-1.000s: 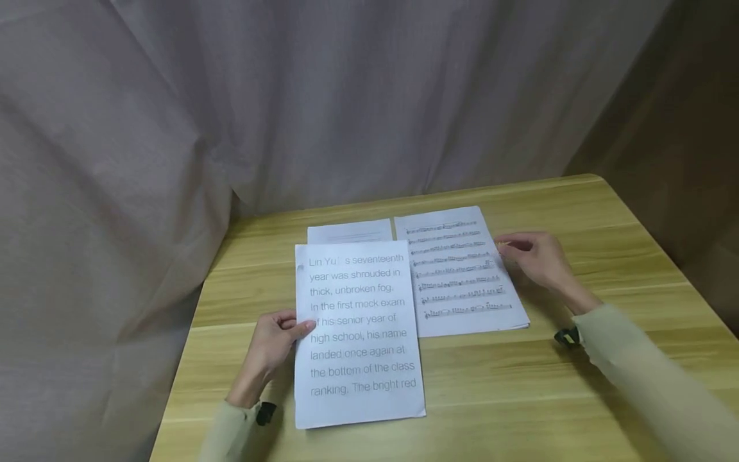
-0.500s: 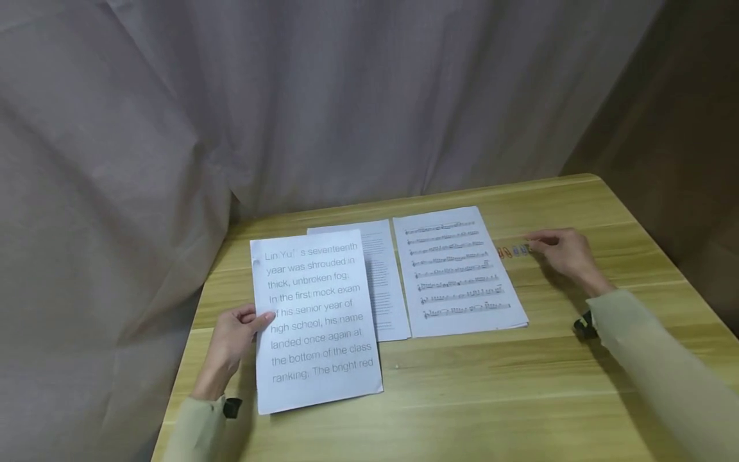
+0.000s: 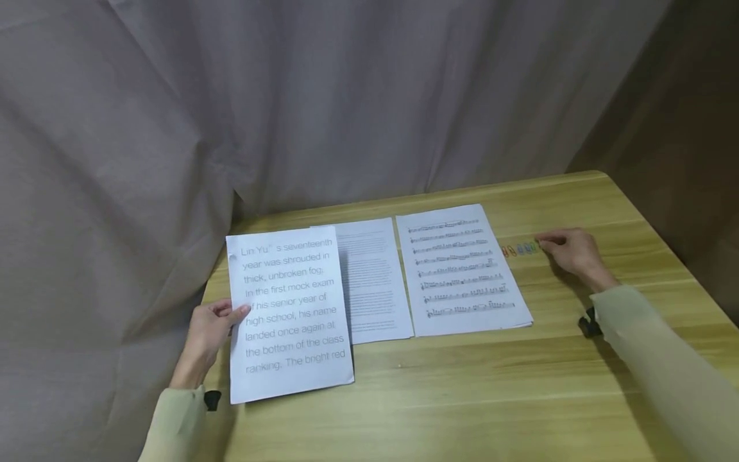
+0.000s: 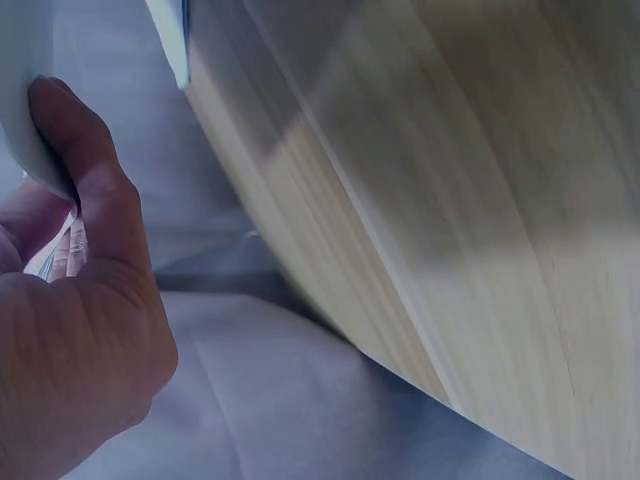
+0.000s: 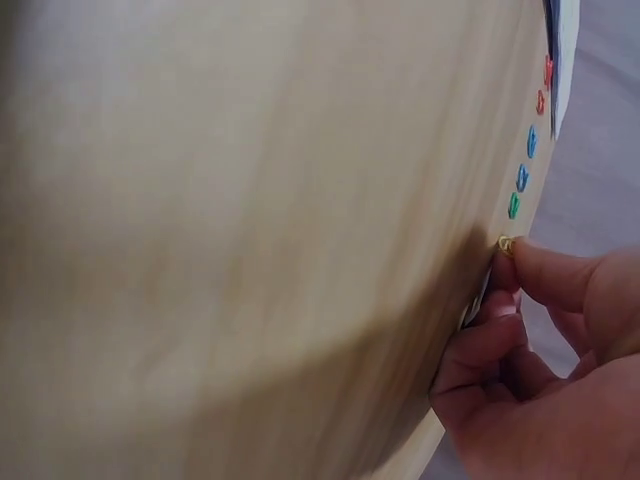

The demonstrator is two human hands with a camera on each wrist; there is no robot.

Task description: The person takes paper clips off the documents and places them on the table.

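Note:
My left hand pinches the left edge of a large-print paper, thumb on the front and fingers behind. The paper is held tilted over the left of the table and casts a shadow below it. In the left wrist view the paper's edge bends at the fingertips. My right hand is at the right end of a row of paper clips. Thumb and forefinger pinch a yellow paper clip close over the wood. Beside it lie a green clip, two blue clips and two red clips.
Sheet music lies mid-table, left of the clips. Next to it is a page of small print, partly covered by the held paper. Grey curtain hangs behind the wooden table.
The left hand has carried the large-print paper left, uncovering more of the small-print page. The right hand has moved right from the sheet music's edge, and the row of clips now shows.

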